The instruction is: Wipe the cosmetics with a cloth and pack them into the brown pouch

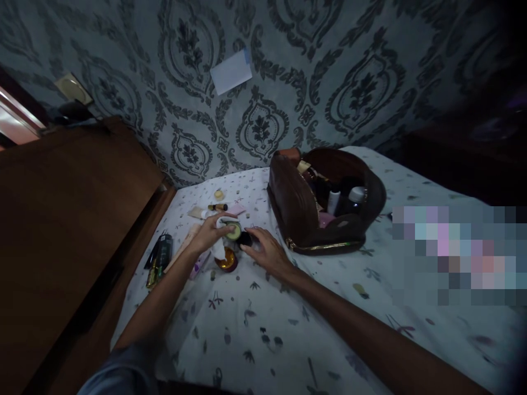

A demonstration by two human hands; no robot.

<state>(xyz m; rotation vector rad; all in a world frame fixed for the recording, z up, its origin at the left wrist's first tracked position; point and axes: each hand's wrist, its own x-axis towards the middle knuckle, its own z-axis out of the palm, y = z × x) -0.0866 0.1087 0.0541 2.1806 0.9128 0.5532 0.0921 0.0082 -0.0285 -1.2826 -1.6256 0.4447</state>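
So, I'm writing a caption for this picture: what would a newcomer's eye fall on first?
Probably the open brown bag, right of centre on the patterned bedding, its gold zipper catching light. Behind it, the wall shows dark ornate medallions and a white card. Next comes the left hand, holding a round green item and white cloth beside an amber jar, with the right hand at a small black object.

We're not making out the black item (pixel 245 240) partly covered by the right hand (pixel 267 251), and we're losing the left sleeve (pixel 121 373) at the bottom edge.
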